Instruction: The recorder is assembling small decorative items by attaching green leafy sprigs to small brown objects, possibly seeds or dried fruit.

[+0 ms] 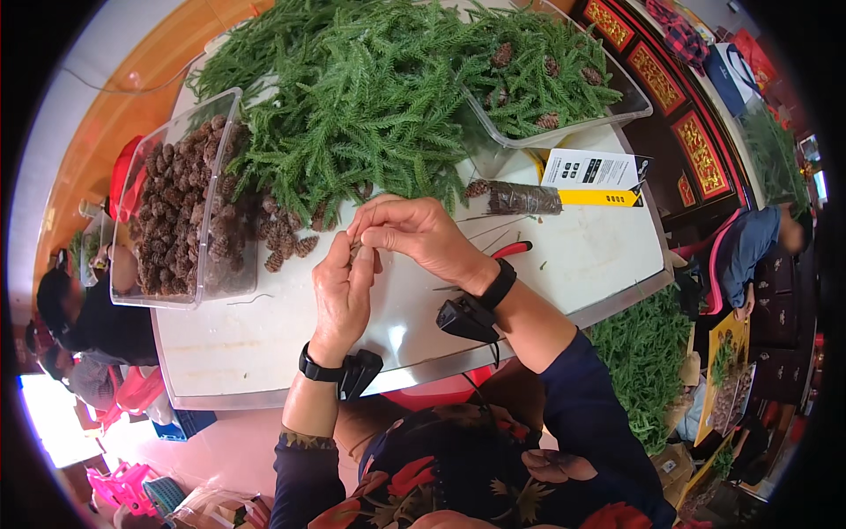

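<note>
My left hand [342, 291] and my right hand [414, 234] meet over the white table [264, 335], fingertips pinched together on a small dark pine cone [355, 253], mostly hidden by the fingers. Loose pine cones [286, 236] lie just left of my hands, beneath a big heap of green conifer sprigs [352, 97]. Both wrists wear black bands with small black devices.
A clear plastic box of pine cones [181, 207] stands at the left. A clear tray with sprigs and cones [546, 79] sits at back right. A wire bundle [524, 198], a yellow-and-white packet [595, 176] and red-handled pliers [511, 249] lie right. Other people sit nearby.
</note>
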